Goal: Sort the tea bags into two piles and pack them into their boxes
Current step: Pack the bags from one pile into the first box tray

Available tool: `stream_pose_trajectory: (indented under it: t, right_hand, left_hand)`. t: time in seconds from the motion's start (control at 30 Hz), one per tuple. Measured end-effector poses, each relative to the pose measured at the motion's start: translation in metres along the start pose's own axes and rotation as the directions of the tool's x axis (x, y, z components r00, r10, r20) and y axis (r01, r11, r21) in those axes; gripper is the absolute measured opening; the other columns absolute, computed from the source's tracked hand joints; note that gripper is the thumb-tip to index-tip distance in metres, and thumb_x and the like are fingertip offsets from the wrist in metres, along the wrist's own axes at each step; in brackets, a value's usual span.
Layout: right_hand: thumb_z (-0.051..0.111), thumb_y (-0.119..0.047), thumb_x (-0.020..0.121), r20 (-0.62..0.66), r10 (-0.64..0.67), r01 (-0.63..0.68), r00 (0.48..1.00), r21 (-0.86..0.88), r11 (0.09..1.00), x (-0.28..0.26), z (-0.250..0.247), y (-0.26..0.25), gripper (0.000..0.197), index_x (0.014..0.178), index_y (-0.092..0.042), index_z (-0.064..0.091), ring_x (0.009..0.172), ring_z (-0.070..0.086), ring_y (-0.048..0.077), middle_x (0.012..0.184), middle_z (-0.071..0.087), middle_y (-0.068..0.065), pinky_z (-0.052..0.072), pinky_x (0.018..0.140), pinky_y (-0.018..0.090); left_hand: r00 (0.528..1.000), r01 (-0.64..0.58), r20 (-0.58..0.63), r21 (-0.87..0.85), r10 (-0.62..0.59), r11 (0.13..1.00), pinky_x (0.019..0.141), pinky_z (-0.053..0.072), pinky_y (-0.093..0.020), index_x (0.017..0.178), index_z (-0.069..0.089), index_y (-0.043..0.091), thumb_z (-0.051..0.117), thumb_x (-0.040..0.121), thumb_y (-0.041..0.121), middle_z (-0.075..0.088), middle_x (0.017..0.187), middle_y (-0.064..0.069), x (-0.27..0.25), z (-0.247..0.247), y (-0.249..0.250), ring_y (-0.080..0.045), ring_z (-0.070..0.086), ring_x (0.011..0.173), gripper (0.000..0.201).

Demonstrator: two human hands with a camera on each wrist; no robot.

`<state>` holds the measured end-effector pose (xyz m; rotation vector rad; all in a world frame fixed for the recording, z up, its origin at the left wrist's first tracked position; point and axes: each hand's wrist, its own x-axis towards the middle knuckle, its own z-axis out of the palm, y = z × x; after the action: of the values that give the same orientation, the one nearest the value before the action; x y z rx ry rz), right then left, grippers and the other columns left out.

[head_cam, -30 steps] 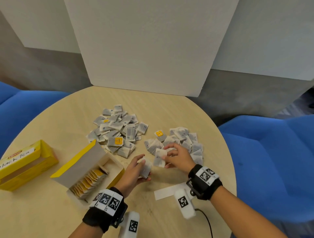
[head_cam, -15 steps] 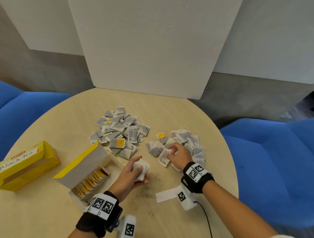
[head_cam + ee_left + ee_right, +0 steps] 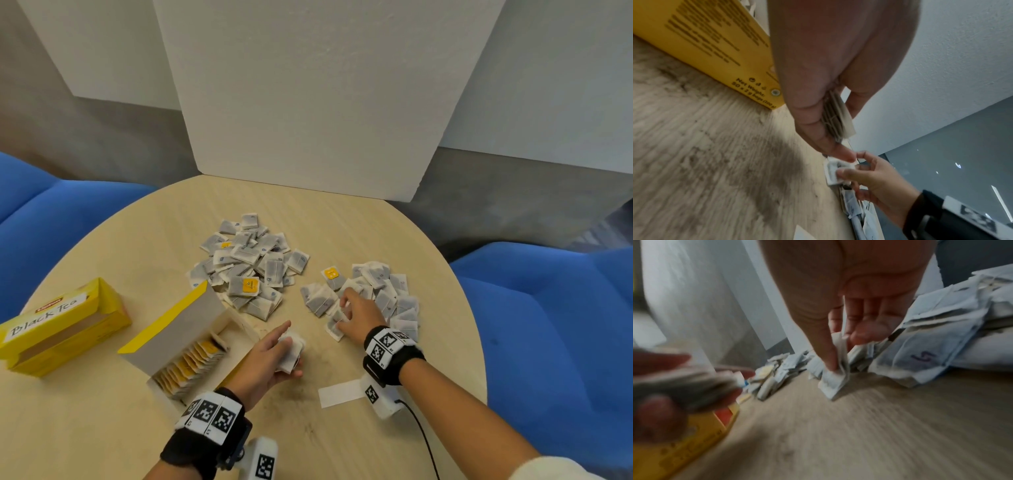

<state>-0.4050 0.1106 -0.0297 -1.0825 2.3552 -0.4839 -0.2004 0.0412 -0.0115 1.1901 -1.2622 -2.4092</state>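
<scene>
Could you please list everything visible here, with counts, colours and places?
Table: one, light wood, round.
Tea bag piles: two, grey-white; left pile, right pile.
Open box: one, yellow, partly filled, beside left hand.
Black Tea box: one, yellow, table's left edge.
Paper slip: one, white, near edge.
Panels: white, behind table.
Seats: blue, both sides.
Left hand: holds a stack of bags.
Right hand: pinches a bag at right pile.

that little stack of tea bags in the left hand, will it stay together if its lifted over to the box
Probably, if squeezed: the left hand pinches the stack of tea bags between thumb and fingers. The bags look thin, light and soft, so loosening the grip would likely let them fan out or slip. Their paper edges probably bend easily.
</scene>
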Motion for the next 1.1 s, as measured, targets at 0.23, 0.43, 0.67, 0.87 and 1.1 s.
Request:
stream_pose_trajectory:
  t: [0.23, 0.43, 0.67, 0.87, 1.1]
  right_hand:
    - [0.071, -0.006, 0.081, -0.001, 0.068, -0.055, 0.998, 0.573, 0.818, -0.028, -0.012, -0.015, 0.014, 0.076, -0.015, 0.061, 0.053, 0.056, 0.010, 0.067, 0.059, 0.004, 0.048, 0.049, 0.022]
    - [0.077, -0.011, 0.078, 0.085, 0.121, -0.144, 0.989, 0.740, 0.657, -0.062, 0.005, -0.040, 0.017, 0.071, -0.008, 0.061, 0.049, 0.059, 0.016, 0.058, 0.064, 0.004, 0.049, 0.047, 0.024]
    - [0.076, -0.026, 0.078, -0.118, 0.044, 0.032, 0.992, 0.573, 0.819, -0.079, 0.034, -0.048, 0.012, 0.070, -0.019, 0.070, 0.053, 0.048, 0.002, 0.057, 0.057, -0.005, 0.046, 0.058, 0.021]
    - [0.072, -0.017, 0.077, -0.146, 0.004, 0.073, 0.989, 0.521, 0.850, -0.077, 0.021, -0.048, 0.011, 0.076, -0.023, 0.063, 0.055, 0.049, 0.000, 0.063, 0.056, -0.008, 0.039, 0.056, 0.011]
    - [0.058, -0.017, 0.088, -0.056, 0.040, -0.043, 0.998, -0.051, 0.998, 0.003, -0.012, -0.014, 0.039, 0.125, -0.014, 0.048, 0.110, 0.052, 0.026, 0.128, 0.043, 0.007, 0.045, 0.087, 0.031]
  left_hand:
    - [0.999, 0.005, -0.039, -0.109, -0.009, 0.994, 0.070, 0.057, -0.037, 0.136, 0.038, 0.022, 0.040, 0.101, 0.027, 0.054, 0.101, -0.018, 0.001, 0.017, 0.000, -0.025, 0.055, 0.077, 0.036]
    - [0.999, -0.041, -0.023, -0.081, 0.039, 0.996, 0.087, 0.054, -0.042, 0.132, 0.046, 0.013, 0.031, 0.102, 0.039, 0.064, 0.115, -0.018, 0.005, 0.032, -0.003, -0.033, 0.064, 0.101, 0.043]
    - [0.993, -0.105, -0.052, -0.051, 0.102, 0.993, 0.074, 0.052, -0.027, 0.144, 0.029, 0.026, 0.033, 0.102, 0.032, 0.048, 0.136, -0.011, 0.007, 0.036, -0.006, -0.020, 0.063, 0.104, 0.043]
    - [0.986, -0.141, -0.099, -0.052, 0.136, 0.989, 0.065, 0.056, -0.025, 0.133, 0.045, 0.011, 0.039, 0.102, 0.025, 0.061, 0.114, -0.014, 0.008, 0.021, -0.005, -0.022, 0.066, 0.090, 0.035]
    - [0.988, -0.134, -0.082, -0.029, 0.131, 0.991, 0.060, 0.055, -0.021, 0.118, 0.052, 0.006, 0.044, 0.100, 0.022, 0.053, 0.092, -0.010, 0.004, 0.009, -0.001, -0.016, 0.060, 0.070, 0.025]
